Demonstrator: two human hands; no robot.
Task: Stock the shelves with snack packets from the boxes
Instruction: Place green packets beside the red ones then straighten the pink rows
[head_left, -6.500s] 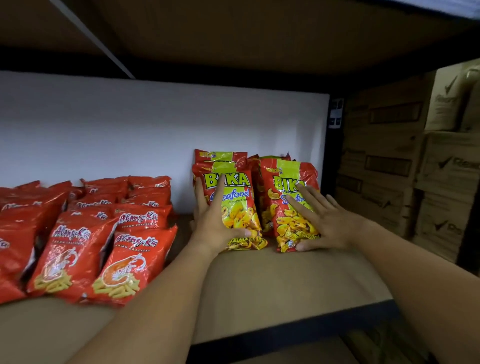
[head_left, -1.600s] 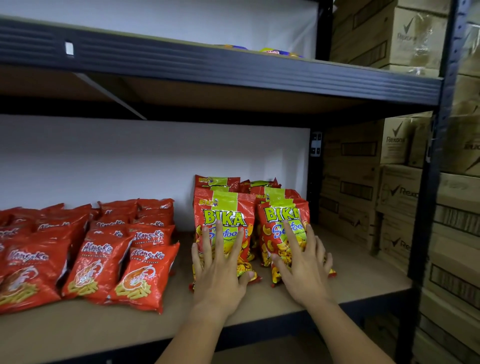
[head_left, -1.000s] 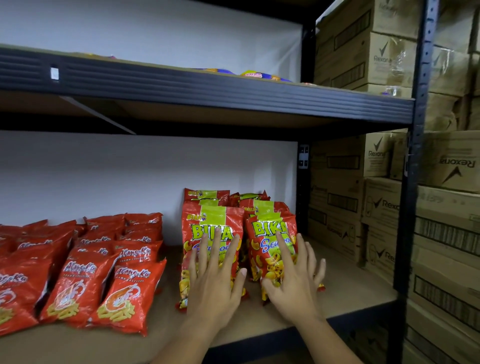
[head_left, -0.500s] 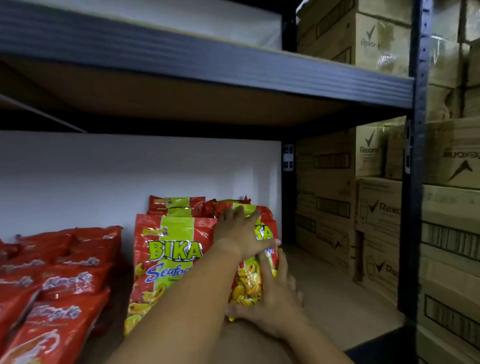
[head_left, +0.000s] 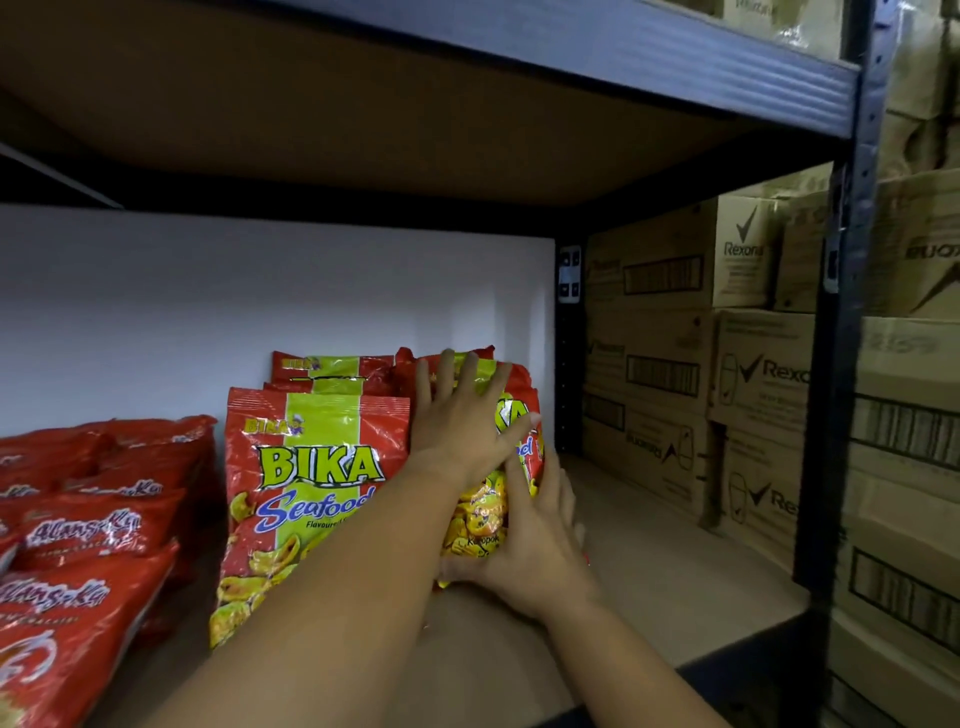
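Two rows of red and green Bika Seafood packets stand on the brown shelf board (head_left: 654, 597) against the white back wall. The left row's front packet (head_left: 311, 467) stands free. My left hand (head_left: 457, 421) reaches across and lies flat, fingers straight, on the upper face of the right row's front packet (head_left: 511, 415). My right hand (head_left: 530, 556) holds that packet's lower right part, thumb on the front and fingers round its side. No open stock box is in view.
Red prawn-cracker packets (head_left: 88, 530) lie overlapping at the left of the shelf. Stacked Rexona cardboard boxes (head_left: 665, 364) fill the right, behind a dark steel upright (head_left: 831, 415). The upper shelf (head_left: 623, 47) hangs low overhead. Bare board lies right of the Bika rows.
The view has moved closer. My left hand left the left packet and crossed onto the top of the right one. My right hand stayed low on the right packet.
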